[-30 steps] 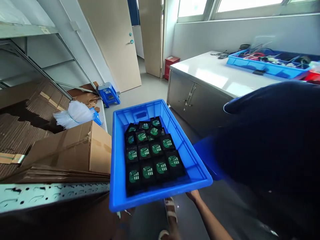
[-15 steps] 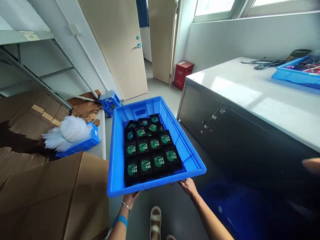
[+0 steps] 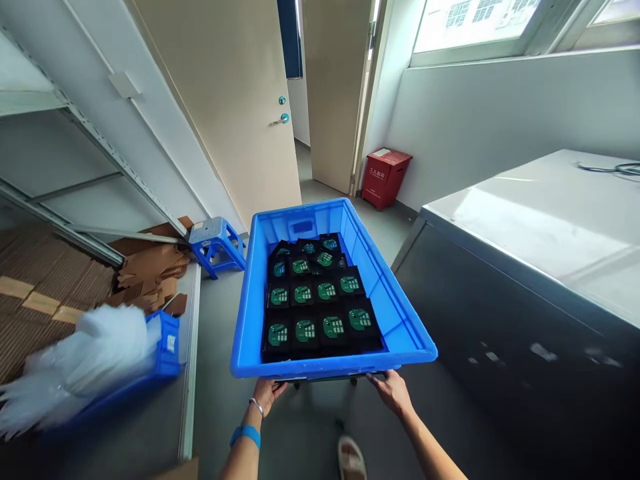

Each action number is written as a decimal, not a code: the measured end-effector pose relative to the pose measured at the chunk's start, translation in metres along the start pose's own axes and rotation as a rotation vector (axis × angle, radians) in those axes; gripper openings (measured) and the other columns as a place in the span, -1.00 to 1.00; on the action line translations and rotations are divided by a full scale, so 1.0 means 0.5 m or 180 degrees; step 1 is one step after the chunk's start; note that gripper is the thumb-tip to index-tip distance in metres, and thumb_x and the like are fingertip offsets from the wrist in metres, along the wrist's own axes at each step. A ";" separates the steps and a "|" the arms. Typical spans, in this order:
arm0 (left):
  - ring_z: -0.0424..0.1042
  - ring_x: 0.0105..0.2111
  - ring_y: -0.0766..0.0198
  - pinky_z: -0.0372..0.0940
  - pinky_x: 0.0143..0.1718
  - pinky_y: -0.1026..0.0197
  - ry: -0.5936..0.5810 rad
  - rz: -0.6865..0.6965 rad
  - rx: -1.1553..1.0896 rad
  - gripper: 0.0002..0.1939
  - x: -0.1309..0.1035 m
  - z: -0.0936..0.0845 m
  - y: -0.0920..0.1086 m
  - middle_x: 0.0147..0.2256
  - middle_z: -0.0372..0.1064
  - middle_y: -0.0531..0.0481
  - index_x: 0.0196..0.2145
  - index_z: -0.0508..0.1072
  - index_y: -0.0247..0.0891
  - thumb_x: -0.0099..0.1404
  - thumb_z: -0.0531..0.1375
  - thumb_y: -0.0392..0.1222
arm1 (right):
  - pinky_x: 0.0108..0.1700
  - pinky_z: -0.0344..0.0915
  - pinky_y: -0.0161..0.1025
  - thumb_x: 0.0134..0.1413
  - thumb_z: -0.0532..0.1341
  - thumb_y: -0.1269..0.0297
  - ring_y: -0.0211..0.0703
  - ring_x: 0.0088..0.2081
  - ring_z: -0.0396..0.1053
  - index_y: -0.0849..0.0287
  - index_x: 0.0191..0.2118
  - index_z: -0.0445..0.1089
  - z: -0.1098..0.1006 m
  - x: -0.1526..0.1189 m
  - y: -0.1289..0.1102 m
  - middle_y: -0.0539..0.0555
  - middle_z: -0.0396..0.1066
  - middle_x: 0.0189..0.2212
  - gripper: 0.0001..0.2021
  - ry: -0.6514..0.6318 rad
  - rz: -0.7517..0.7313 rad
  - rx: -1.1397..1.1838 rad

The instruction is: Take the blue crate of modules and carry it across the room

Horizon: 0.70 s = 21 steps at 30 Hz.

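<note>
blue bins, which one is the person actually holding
The large blue bin of black-and-green packets, gripped underneath by the left hand and right hand. The smaller blue bin sits on the shelf, untouched.

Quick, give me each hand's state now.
Left hand: closed under the near rim of the blue bin of black modules.
Right hand: closed on the same rim.

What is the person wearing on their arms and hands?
Both arms are bare, with no sleeves and no gloves. The left hand has a thin silver bangle at the wrist and a bright blue band further up the forearm. The right hand and its arm wear nothing.
</note>
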<state>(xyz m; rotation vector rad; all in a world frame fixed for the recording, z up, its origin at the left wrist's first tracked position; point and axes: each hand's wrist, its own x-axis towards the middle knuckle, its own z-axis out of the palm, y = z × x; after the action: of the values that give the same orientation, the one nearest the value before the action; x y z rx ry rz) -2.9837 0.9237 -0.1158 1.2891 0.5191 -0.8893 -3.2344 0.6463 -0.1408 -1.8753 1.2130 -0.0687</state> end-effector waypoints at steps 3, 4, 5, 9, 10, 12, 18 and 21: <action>0.59 -0.24 0.11 0.34 0.12 -0.13 -0.0098 0.0046 0.0071 -0.58 0.128 0.104 0.115 -0.32 0.58 -0.03 0.11 0.32 -0.17 0.32 0.12 -0.42 | -0.13 0.38 -0.03 -0.14 0.11 -0.16 0.19 -0.16 0.49 0.13 -0.31 0.46 -0.007 0.171 -0.071 0.24 0.56 -0.26 -0.53 0.0065 -0.0023 0.0028; 0.59 -0.24 0.10 0.36 0.10 -0.11 -0.0078 0.0047 0.0102 -0.58 0.172 0.140 0.153 -0.32 0.58 -0.04 0.10 0.32 -0.18 0.32 0.12 -0.43 | -0.15 0.38 -0.02 -0.14 0.10 -0.19 0.20 -0.19 0.50 0.11 -0.35 0.45 -0.008 0.230 -0.092 0.23 0.56 -0.30 -0.54 0.0075 -0.0029 0.0041; 0.59 -0.24 0.09 0.38 0.08 -0.09 -0.0032 0.0039 0.0135 -0.58 0.216 0.176 0.191 -0.32 0.57 -0.05 0.10 0.32 -0.20 0.31 0.12 -0.43 | -0.17 0.38 0.00 -0.15 0.10 -0.22 0.22 -0.21 0.50 0.08 -0.39 0.43 -0.010 0.289 -0.113 0.23 0.56 -0.33 -0.54 0.0095 -0.0014 0.0044; 0.59 -0.26 0.08 0.43 0.01 0.00 0.0089 0.0012 0.0279 -0.59 0.391 0.325 0.342 -0.36 0.56 -0.07 0.03 0.37 -0.24 0.25 0.12 -0.50 | -0.20 0.38 0.07 -0.19 0.09 -0.28 0.32 -0.21 0.50 0.03 -0.43 0.43 -0.022 0.521 -0.209 0.25 0.55 -0.38 -0.53 0.0135 0.0188 -0.0009; 0.59 -0.24 0.08 0.44 0.00 0.02 0.0080 0.0005 0.0318 -0.61 0.432 0.364 0.378 -0.36 0.56 -0.08 0.00 0.39 -0.26 0.24 0.13 -0.51 | -0.19 0.38 0.08 -0.19 0.08 -0.28 0.34 -0.19 0.49 0.04 -0.43 0.44 -0.029 0.576 -0.237 0.27 0.55 -0.37 -0.52 0.0124 0.0229 -0.0020; 0.58 -0.22 0.07 0.45 -0.02 0.04 0.0061 -0.0025 0.0407 -0.71 0.511 0.441 0.451 -0.33 0.57 -0.12 -0.09 0.42 -0.28 0.24 0.14 -0.47 | -0.19 0.38 0.08 -0.18 0.06 -0.28 0.35 -0.17 0.49 0.05 -0.42 0.44 -0.046 0.681 -0.297 0.30 0.55 -0.37 -0.50 0.0051 0.0276 -0.0019; 0.58 -0.21 0.07 0.43 0.00 -0.01 -0.0012 -0.0066 0.0707 -0.81 0.735 0.676 0.662 -0.27 0.56 -0.20 -0.12 0.39 -0.32 0.29 0.15 -0.34 | -0.20 0.38 0.04 -0.15 -0.01 -0.29 0.31 -0.20 0.49 0.08 -0.44 0.46 -0.106 0.983 -0.449 0.31 0.54 -0.38 -0.45 0.0010 0.0440 -0.0234; 0.55 -0.13 0.04 0.36 0.09 -0.09 -0.0109 0.0023 0.0887 -0.77 0.845 0.793 0.763 -0.23 0.55 -0.22 -0.10 0.40 -0.33 0.25 0.19 -0.33 | -0.17 0.38 -0.02 -0.11 0.00 -0.26 0.26 -0.19 0.49 0.11 -0.43 0.50 -0.128 1.132 -0.499 0.28 0.56 -0.33 -0.45 -0.0093 0.0534 -0.0292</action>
<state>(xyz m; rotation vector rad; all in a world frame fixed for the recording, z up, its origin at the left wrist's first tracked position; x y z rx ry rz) -2.4885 0.4378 -0.1202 1.5237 0.3716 -1.0012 -2.7912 0.2101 -0.1479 -1.8385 1.3685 0.1071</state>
